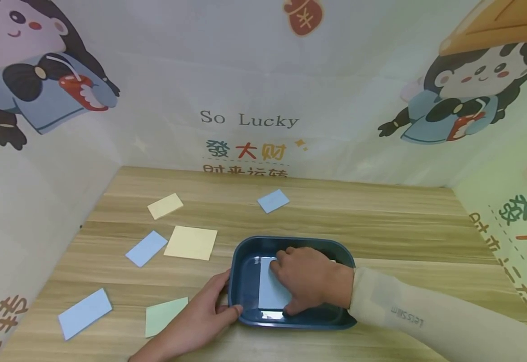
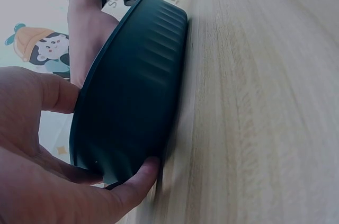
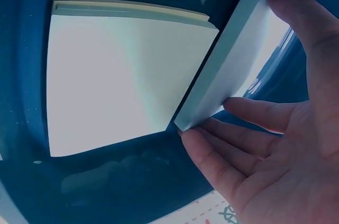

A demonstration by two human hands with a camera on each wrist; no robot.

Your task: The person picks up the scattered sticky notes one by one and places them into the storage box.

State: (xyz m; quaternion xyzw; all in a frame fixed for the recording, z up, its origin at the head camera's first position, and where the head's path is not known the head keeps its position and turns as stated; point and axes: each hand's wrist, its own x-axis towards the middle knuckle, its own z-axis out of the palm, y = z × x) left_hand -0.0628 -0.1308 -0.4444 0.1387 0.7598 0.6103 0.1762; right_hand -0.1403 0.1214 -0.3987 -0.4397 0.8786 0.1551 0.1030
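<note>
A dark blue tray [image 1: 290, 242] [image 2: 137, 91] [image 3: 106, 181] sits on the wooden table [image 1: 403, 231] near its front edge. My left hand [image 1: 228, 294] [image 2: 98, 136] grips the tray's near left corner, thumb on the rim and fingers against the outer wall. My right hand [image 1: 290, 281] [image 3: 254, 54] is inside the tray and holds a light blue note pad [image 1: 270, 291] [image 3: 222, 75] between thumb and fingers, tilted on its edge. Beside it a pale pad [image 3: 122, 75] lies flat on the tray floor; my right hand hides most of it in the head view.
Loose notes lie left and behind the tray: a small yellow one [image 1: 166, 205], a large yellow one [image 1: 191, 243], blue ones [image 1: 273, 200] [image 1: 146, 248] [image 1: 84, 313], and a green one [image 1: 165, 315]. Printed backdrop walls [image 1: 254, 120] close in three sides.
</note>
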